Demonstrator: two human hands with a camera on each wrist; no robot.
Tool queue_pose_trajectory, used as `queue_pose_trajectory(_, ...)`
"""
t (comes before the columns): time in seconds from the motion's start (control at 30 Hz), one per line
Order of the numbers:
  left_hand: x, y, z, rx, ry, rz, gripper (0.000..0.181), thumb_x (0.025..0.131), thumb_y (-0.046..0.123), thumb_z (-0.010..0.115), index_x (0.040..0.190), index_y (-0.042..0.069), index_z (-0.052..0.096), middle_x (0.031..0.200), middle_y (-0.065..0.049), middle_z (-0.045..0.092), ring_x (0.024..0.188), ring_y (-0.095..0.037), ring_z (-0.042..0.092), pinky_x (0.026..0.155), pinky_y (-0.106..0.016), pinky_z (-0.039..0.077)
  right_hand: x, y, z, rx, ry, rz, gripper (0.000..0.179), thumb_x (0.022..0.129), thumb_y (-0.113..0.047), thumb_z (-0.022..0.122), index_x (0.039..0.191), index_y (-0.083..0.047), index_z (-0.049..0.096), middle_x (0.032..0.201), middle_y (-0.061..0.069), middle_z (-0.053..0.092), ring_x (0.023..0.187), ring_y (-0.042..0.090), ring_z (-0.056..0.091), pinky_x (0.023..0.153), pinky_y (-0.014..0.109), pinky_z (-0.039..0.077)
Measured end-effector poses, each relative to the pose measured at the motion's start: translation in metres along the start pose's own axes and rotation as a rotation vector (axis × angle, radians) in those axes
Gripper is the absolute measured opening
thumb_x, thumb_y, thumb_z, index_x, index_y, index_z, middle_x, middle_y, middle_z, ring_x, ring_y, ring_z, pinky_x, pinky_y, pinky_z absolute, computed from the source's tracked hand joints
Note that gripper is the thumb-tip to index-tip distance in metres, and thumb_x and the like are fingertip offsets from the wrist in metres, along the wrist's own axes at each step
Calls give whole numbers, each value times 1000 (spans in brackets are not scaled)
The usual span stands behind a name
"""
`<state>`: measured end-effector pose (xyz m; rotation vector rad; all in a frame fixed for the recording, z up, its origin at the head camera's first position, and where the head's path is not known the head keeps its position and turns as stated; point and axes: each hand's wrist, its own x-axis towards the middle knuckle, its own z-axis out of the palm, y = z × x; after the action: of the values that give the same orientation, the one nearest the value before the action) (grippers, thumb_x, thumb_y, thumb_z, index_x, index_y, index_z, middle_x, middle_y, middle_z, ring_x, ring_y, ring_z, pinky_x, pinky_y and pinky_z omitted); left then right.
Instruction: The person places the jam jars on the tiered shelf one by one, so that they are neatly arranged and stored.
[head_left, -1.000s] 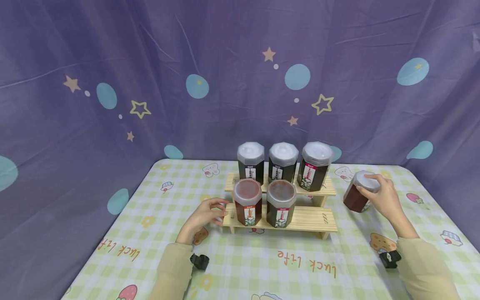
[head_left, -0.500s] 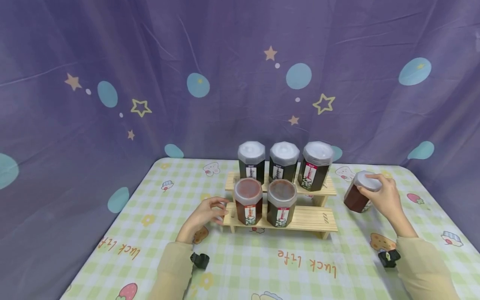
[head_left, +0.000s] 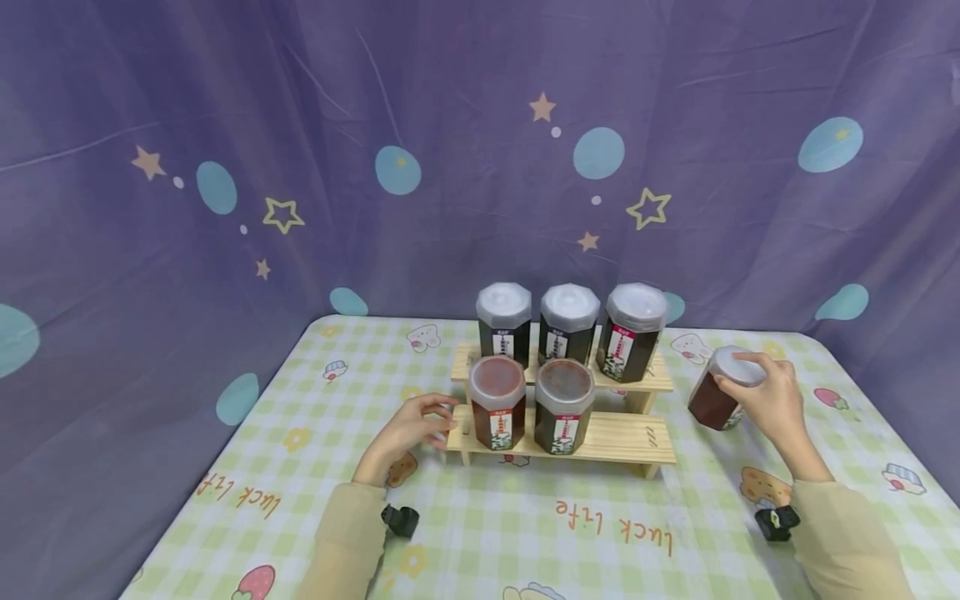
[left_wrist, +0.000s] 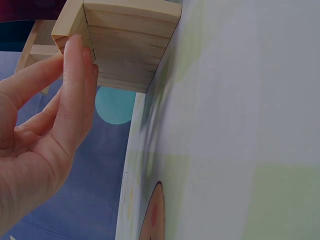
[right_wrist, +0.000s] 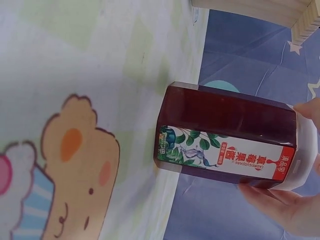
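Observation:
At the right of the head view, my right hand [head_left: 772,398] grips the white lid of a dark red jam jar [head_left: 715,402], thumb and fingers on either side. Its label faces the right wrist camera, and the jar [right_wrist: 225,135] hangs or stands slightly tilted; whether its base touches the cloth I cannot tell. My left hand [head_left: 408,429] rests its fingertips against the left end of a two-step wooden shelf [head_left: 622,437]. In the left wrist view the fingers [left_wrist: 73,85] are fairly straight and touch the wood's corner [left_wrist: 130,45].
On the lower step stand a red jar [head_left: 497,404] and a darker jar [head_left: 564,408]. Three dark jars, among them the rightmost jar [head_left: 632,333], stand on the upper step. A checked cloth [head_left: 525,533] covers the table; a purple curtain [head_left: 480,150] hangs behind.
My right hand and the jam jar have shifted slightly toward the near side of the table. The left hand and the shelf look unmoved.

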<state>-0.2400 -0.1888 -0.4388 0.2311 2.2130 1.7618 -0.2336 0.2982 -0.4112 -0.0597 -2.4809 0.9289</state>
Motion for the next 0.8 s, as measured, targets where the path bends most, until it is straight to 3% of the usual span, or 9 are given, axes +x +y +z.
queue_pose_trajectory(0.4,-1,1,1,12,4,-1,40,83,4,59,120,-4,49,95,-16,54,64,-20,59,59,-37,56,-9,-6,-1,-31,37,11,45,76,-22,69,111,3,57,99,29,42,80,34,40,52,37,34)
queue_pose_trajectory(0.8,0,0,0,19,-2,9,39,83,4,59,120,-4,49,95,-16,54,64,-19,58,59,-37,56,-19,-24,-6,-20,136,1,42,71,-18,72,108,-1,61,96,23,43,75,24,38,51,30,30)
